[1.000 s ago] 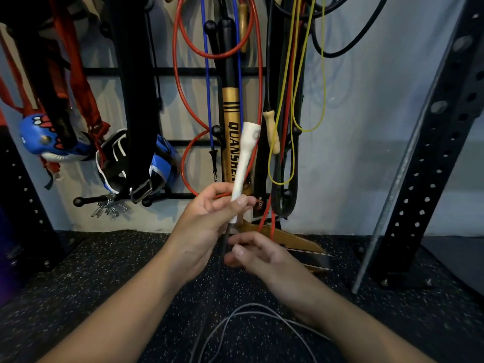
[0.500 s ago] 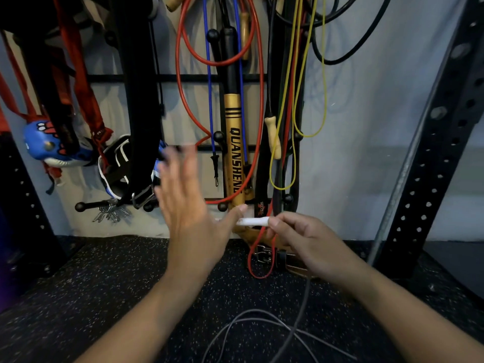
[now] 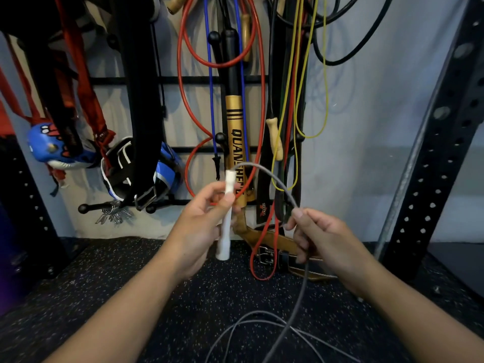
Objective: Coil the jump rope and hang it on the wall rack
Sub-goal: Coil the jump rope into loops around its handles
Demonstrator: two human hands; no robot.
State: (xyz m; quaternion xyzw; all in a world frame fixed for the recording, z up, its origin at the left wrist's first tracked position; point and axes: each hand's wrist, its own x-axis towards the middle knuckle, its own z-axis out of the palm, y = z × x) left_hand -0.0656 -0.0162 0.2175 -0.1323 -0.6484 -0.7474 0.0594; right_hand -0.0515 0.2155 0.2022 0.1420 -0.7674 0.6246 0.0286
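My left hand (image 3: 201, 226) grips the white handle (image 3: 227, 226) of the jump rope, held nearly upright. The grey rope (image 3: 272, 179) leaves the handle's top, arcs to the right and passes through my right hand (image 3: 317, 237), which pinches it. Below that hand the rope drops to loose loops (image 3: 262, 326) on the speckled black floor. The black wall rack (image 3: 183, 80) with knobbed pegs stands straight ahead on the wall, above and behind both hands.
Red, blue, yellow and black ropes, a gold-and-black bat (image 3: 235, 142), belts and blue headgear (image 3: 52, 145) crowd the rack. A leather belt (image 3: 277, 247) lies at the wall's foot. A perforated black steel upright (image 3: 434, 163) leans at the right.
The white handle went from my right hand back into my left, turning from level to upright. My right hand shifted right and took hold of the grey rope, drawing out an arc.
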